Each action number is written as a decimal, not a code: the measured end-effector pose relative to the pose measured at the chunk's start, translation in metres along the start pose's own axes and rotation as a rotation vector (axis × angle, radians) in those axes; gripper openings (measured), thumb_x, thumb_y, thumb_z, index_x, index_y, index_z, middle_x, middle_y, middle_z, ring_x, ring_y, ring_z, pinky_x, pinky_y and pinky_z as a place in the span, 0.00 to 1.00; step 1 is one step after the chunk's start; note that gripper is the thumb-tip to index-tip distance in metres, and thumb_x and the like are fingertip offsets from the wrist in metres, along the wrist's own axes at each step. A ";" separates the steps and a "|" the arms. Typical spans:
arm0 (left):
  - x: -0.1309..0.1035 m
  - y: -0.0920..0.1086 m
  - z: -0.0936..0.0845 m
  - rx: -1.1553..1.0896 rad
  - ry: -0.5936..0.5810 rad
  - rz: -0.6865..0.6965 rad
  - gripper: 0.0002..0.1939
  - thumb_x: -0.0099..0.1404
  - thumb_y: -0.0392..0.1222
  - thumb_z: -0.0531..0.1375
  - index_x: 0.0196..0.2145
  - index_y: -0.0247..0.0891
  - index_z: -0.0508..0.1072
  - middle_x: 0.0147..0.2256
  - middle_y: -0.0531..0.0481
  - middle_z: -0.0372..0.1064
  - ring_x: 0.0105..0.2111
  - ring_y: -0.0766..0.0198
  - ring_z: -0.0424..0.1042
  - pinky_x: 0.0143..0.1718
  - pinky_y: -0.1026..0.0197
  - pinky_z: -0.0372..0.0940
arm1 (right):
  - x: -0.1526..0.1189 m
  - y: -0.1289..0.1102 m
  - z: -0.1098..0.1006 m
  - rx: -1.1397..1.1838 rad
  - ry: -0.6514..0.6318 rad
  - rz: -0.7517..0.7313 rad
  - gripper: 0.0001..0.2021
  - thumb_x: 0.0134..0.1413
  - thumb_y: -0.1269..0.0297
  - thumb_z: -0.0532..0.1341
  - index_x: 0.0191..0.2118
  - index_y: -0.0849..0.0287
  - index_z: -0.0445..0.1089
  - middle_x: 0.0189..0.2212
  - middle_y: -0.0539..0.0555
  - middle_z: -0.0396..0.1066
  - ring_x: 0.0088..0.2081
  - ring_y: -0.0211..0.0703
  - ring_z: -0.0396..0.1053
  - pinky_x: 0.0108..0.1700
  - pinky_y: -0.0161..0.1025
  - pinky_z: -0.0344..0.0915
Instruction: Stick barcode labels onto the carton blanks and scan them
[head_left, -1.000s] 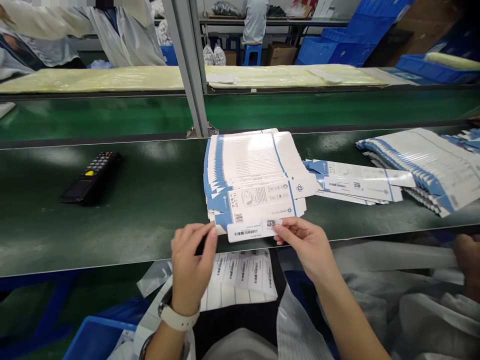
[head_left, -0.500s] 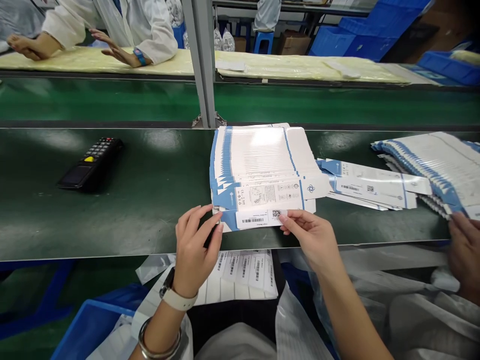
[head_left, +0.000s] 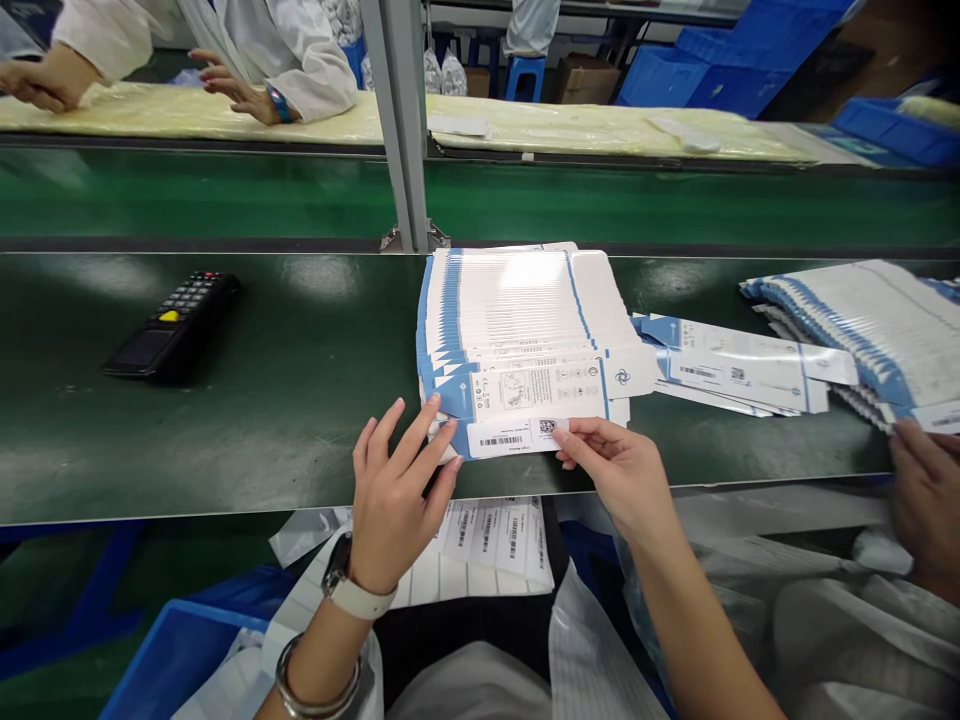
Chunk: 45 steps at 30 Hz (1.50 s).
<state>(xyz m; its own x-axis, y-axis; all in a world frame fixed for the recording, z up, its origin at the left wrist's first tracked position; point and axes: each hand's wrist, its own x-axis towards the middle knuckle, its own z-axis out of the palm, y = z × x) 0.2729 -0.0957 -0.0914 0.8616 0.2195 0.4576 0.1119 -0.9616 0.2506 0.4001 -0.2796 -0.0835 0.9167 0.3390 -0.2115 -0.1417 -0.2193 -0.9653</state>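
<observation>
A fanned stack of flat white-and-blue cartons (head_left: 517,300) lies on the dark green bench. Along the nearest carton's front panel runs a white barcode label (head_left: 501,440). My right hand (head_left: 619,470) pinches the label's right end between thumb and fingers, beside the square code. At the left end of the cartons, my left hand (head_left: 401,500) is open, its spread fingertips resting on the blue corner. A sheet of printed labels (head_left: 487,545) lies below the bench edge, over my lap, partly hidden by my left hand.
Several loose cartons (head_left: 750,365) lie right of the stack. Farther right, a co-worker's hand (head_left: 926,495) touches another carton stack (head_left: 840,310). A black handheld scanner (head_left: 176,325) lies at left. A metal post (head_left: 401,130) stands behind; a blue bin (head_left: 180,650) sits low left.
My left fingers have spread and shifted slightly up and right onto the carton's blue corner. My right hand keeps its pinch at the label's right end.
</observation>
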 end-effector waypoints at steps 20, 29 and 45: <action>0.001 -0.001 0.003 0.019 -0.019 0.000 0.22 0.59 0.40 0.58 0.52 0.43 0.64 0.55 0.50 0.60 0.58 0.49 0.52 0.56 0.41 0.51 | -0.002 -0.002 0.005 -0.035 0.014 -0.014 0.11 0.42 0.58 0.66 0.30 0.61 0.73 0.22 0.52 0.70 0.25 0.39 0.68 0.30 0.38 0.70; 0.001 0.000 0.003 0.024 -0.023 -0.004 0.21 0.59 0.40 0.57 0.52 0.43 0.64 0.55 0.50 0.60 0.58 0.50 0.52 0.56 0.42 0.50 | -0.002 -0.003 0.005 -0.027 0.018 -0.007 0.11 0.41 0.58 0.66 0.30 0.60 0.73 0.23 0.52 0.71 0.26 0.39 0.68 0.30 0.38 0.70; 0.000 0.000 0.003 0.042 -0.030 0.016 0.21 0.59 0.39 0.58 0.51 0.45 0.65 0.56 0.51 0.59 0.58 0.49 0.52 0.56 0.41 0.51 | -0.002 -0.001 0.005 -0.044 0.024 -0.027 0.12 0.42 0.57 0.65 0.30 0.61 0.73 0.24 0.53 0.71 0.26 0.40 0.69 0.31 0.40 0.72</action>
<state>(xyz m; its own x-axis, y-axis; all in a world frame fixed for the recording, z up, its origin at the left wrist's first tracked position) 0.2745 -0.0960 -0.0939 0.8780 0.1999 0.4348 0.1183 -0.9711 0.2074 0.3964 -0.2756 -0.0828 0.9286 0.3237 -0.1813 -0.1008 -0.2501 -0.9629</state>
